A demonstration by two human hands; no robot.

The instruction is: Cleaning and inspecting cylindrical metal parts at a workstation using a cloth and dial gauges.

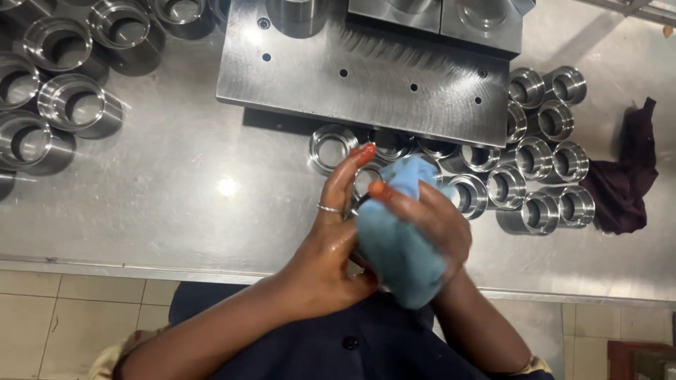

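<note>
My left hand (331, 243) is raised over the table's front edge, fingers up, a ring on one finger; it holds a shiny metal ring part (365, 181), mostly hidden behind the fingers. My right hand (433, 222) grips a light blue cloth (398, 243) and presses it against that part. The cloth covers most of the part and bunches down between both wrists.
Several small steel rings (535, 169) lie in a cluster on the steel table (183, 190) right of my hands. Larger steel sleeves (67, 105) stand at far left. A thick drilled steel plate (366, 70) lies behind. A dark maroon rag (630, 176) sits at right.
</note>
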